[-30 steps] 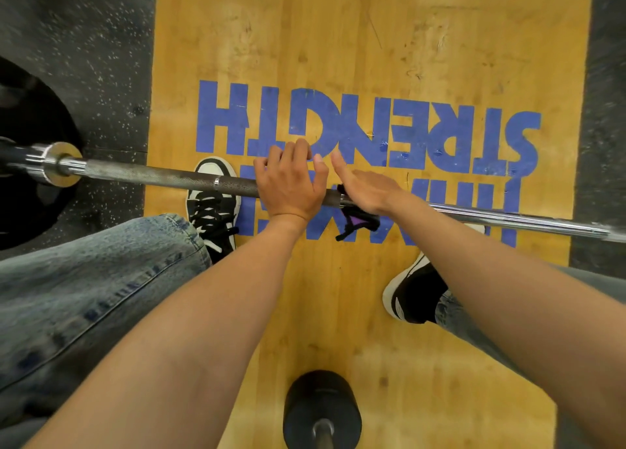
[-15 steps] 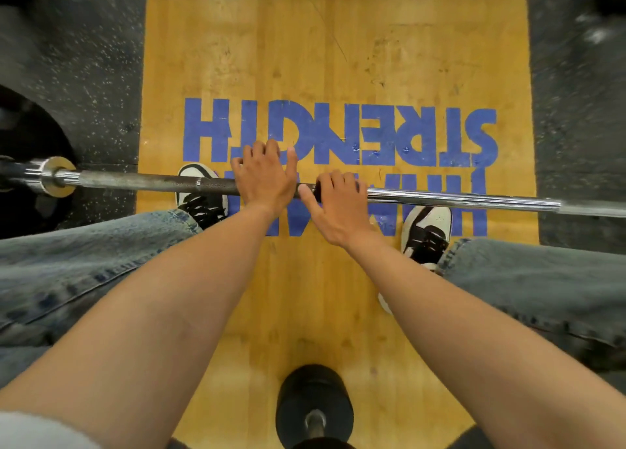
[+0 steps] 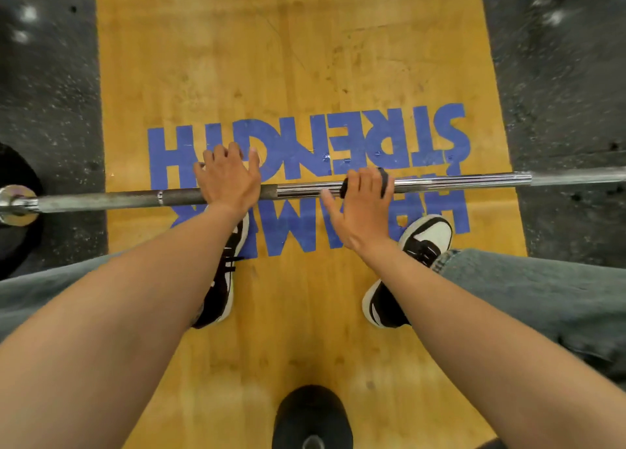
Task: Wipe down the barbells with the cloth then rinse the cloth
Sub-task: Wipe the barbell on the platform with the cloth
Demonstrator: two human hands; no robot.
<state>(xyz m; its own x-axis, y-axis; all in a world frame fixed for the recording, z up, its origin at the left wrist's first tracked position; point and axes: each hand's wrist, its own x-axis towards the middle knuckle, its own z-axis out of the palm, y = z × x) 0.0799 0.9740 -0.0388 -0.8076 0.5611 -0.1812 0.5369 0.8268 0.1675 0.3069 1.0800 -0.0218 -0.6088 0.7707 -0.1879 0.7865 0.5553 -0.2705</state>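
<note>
At the far left a black plate (image 3: 15, 211) sits on the rubber floor (image 3: 50, 93), with the chrome collar (image 3: 15, 205) of the bar (image 3: 101, 202) just in front of it. The bar runs level across the whole view, above a yellow wooden platform (image 3: 288, 59) printed with blue lettering (image 3: 305, 144) (it reads upside down from here).

The left hand (image 3: 228, 179) lies over the dull, knurled stretch of the bar — palm down, fingers spread and fairly straight, reaching past the far side of the shaft rather than wrapping it. Below that forearm a black-and-white shoe (image 3: 222, 279) stands on the platform, partly hidden by the arm.

To the right, where the shaft turns bright chrome, the right hand (image 3: 362, 205) grips the bar through a dark cloth (image 3: 384, 177): the fingers curl over the top, the thumb points left along the near side, and the cloth shows as black edges at either side of the fingers. The two hands are near each other but apart.

The other shoe (image 3: 420, 242) sits under the right wrist — blue jeans (image 3: 525, 289) cover the leg above it. At the bottom centre a round black weight end (image 3: 311, 418) pokes into view.
</note>
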